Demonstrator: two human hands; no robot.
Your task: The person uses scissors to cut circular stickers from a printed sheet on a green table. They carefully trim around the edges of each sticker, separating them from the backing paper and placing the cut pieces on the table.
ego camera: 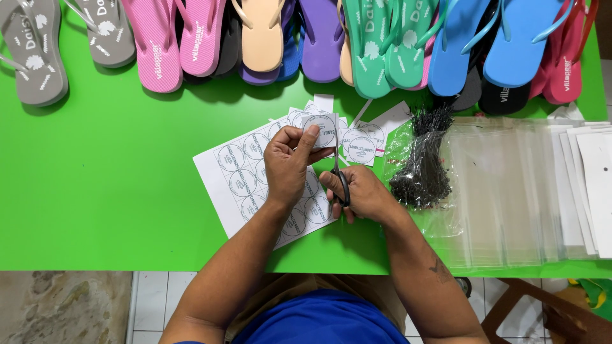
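Note:
My left hand [287,164] pinches a small square of white paper with a round printed label [322,127], holding it up over the table. My right hand [357,191] grips black-handled scissors [339,172], whose blades run up along the right side of that paper piece. Under both hands lies a white sheet of round printed labels [239,178]. A few cut-out label squares [360,148] rest just beyond my hands.
A green table [108,191] carries a row of flip-flops [268,38] in grey, pink, cream, purple, teal, blue and red along its far edge. To the right lie a bundle of black plastic ties [421,159], clear plastic bags [503,191] and white cards [593,185].

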